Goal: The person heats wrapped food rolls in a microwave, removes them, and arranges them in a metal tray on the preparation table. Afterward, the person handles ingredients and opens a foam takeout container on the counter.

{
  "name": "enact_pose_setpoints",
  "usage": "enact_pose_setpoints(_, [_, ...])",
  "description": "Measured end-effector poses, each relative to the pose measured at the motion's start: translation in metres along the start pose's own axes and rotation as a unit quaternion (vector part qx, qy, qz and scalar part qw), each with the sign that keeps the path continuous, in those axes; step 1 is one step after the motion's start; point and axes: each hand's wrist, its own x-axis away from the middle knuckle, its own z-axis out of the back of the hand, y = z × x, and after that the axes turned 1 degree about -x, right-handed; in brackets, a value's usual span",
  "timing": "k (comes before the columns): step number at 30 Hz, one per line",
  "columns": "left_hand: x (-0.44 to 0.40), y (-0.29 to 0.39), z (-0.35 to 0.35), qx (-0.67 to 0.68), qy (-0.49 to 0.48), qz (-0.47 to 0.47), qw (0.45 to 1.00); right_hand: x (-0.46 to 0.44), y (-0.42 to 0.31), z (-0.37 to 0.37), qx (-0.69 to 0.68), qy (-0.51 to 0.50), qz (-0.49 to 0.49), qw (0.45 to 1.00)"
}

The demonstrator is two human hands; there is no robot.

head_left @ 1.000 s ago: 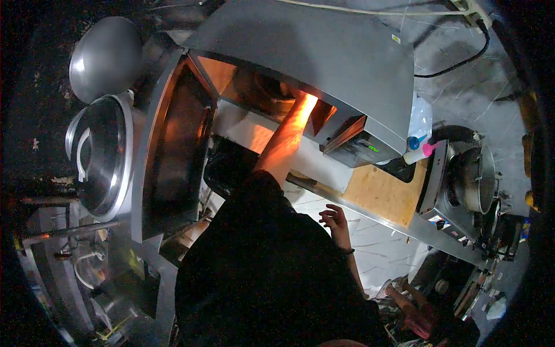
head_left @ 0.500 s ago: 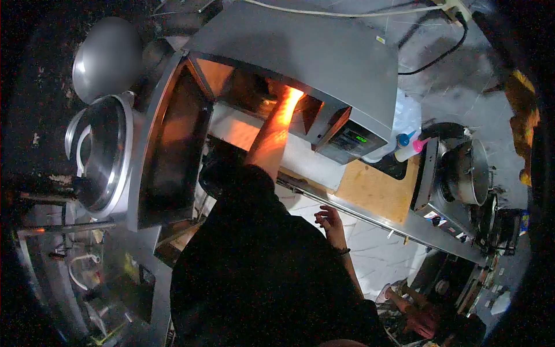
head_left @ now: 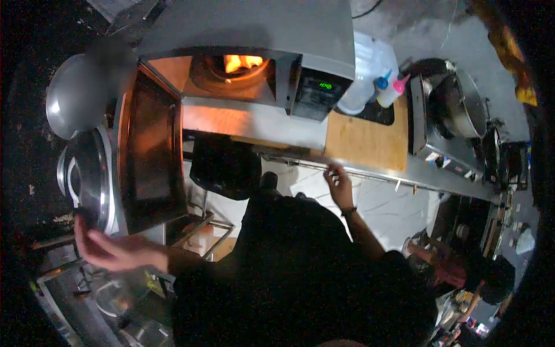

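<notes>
A microwave point(head_left: 248, 26) stands with its door point(head_left: 151, 150) swung wide to the left. Inside, a brightly lit item point(head_left: 243, 62) rests on the turntable; glare hides its kind. Green characters glow on its display point(head_left: 325, 86). My left hand point(head_left: 118, 250) is beyond the door's outer edge, just below a pot with a metal-rimmed lid point(head_left: 95, 179). Its fingers are outstretched, slightly blurred, and hold nothing. In front of the counter edge hangs my right hand point(head_left: 340, 188), fingers loosely bent and apart, with nothing seen in it.
Right of the microwave are a wooden board point(head_left: 370, 139), squeeze bottles with a blue and a pink point(head_left: 398, 89) tip, and a large pot point(head_left: 465, 104) on a stove. A black stool or bin point(head_left: 225, 168) stands below the counter. Another person point(head_left: 445, 266) is at lower right.
My left hand has come out of the microwave, empty, and swung left past the open door. My right hand stays low by the counter. The view has shifted.
</notes>
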Motion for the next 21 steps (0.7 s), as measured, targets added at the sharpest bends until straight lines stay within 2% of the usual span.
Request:
enact_pose_setpoints(1, [-0.007, -0.048, 0.024, -0.014, -0.03, 0.027, 0.999, -0.011, -0.009, 0.003, 0.005, 0.021, 0.087, 0.996])
enact_pose_setpoints(2, [-0.01, -0.104, 0.044, -0.028, -0.059, 0.051, 0.997, -0.023, -0.004, 0.006, 0.021, 0.043, 0.127, 0.991])
enact_pose_setpoints(4, [0.015, -0.13, 0.066, 0.097, -0.134, 0.29, 0.942, -0.053, 0.001, 0.009, -0.042, 0.033, 0.104, 0.993])
enact_pose_setpoints(5, [0.052, -0.187, 0.092, -0.012, -0.199, 0.257, 0.946, -0.061, -0.024, 0.014, -0.057, 0.03, 0.036, 0.997])
enact_pose_setpoints(6, [0.078, -0.233, 0.112, -0.122, -0.257, 0.22, 0.933, -0.073, -0.031, 0.016, -0.058, 0.038, 0.046, 0.997])
enact_pose_setpoints(7, [0.089, -0.212, 0.1, 0.017, -0.185, 0.346, 0.92, -0.089, -0.024, 0.012, -0.039, 0.076, 0.076, 0.993])
enact_pose_setpoints(8, [0.103, -0.182, 0.084, 0.155, -0.108, 0.457, 0.869, -0.101, -0.029, 0.011, -0.043, 0.08, 0.075, 0.993])
enact_pose_setpoints(10, [0.119, -0.169, 0.083, 0.24, -0.09, 0.521, 0.814, -0.114, -0.046, 0.01, -0.019, 0.117, 0.123, 0.985])
enact_pose_setpoints(11, [0.139, -0.169, 0.082, 0.295, -0.205, 0.33, 0.873, -0.116, -0.054, 0.01, -0.02, 0.118, 0.124, 0.985])
enact_pose_setpoints(12, [0.156, -0.166, 0.08, 0.334, -0.308, 0.117, 0.883, -0.119, -0.064, 0.008, -0.028, 0.122, 0.14, 0.982])
enact_pose_setpoints(13, [0.164, -0.144, 0.071, 0.336, -0.309, 0.113, 0.883, -0.119, -0.071, 0.005, -0.035, 0.126, 0.154, 0.979])
enact_pose_setpoints(14, [0.174, -0.114, 0.052, 0.338, -0.369, 0.29, 0.816, -0.119, -0.075, 0.003, -0.037, 0.128, 0.154, 0.979])
enact_pose_setpoints(15, [0.184, -0.088, 0.03, 0.325, -0.415, 0.456, 0.717, -0.119, -0.078, 0.001, -0.008, 0.149, 0.178, 0.973])
enact_pose_setpoints(16, [0.206, -0.08, 0.002, 0.201, -0.494, 0.339, 0.775, -0.119, -0.08, -0.001, 0.022, 0.169, 0.202, 0.964])
enact_pose_setpoints(17, [0.214, -0.05, -0.03, 0.165, -0.477, 0.081, 0.86, -0.118, -0.083, -0.003, 0.021, 0.171, 0.203, 0.964])
enact_pose_setpoints(18, [0.219, -0.023, -0.066, 0.117, -0.423, -0.185, 0.879, -0.117, -0.085, -0.004, 0.021, 0.173, 0.199, 0.964])
enact_pose_setpoints(19, [0.271, -0.049, -0.113, 0.216, -0.501, -0.052, 0.836, -0.116, -0.086, -0.005, 0.021, 0.176, 0.195, 0.965])
enact_pose_setpoints(20, [0.205, 0.039, -0.125, 0.389, -0.565, 0.303, 0.661, -0.116, -0.086, -0.007, 0.02, 0.183, 0.196, 0.963])
enact_pose_setpoints(21, [0.214, 0.043, -0.155, 0.416, -0.564, 0.254, 0.666, -0.118, -0.084, -0.008, 0.032, 0.194, 0.199, 0.96])
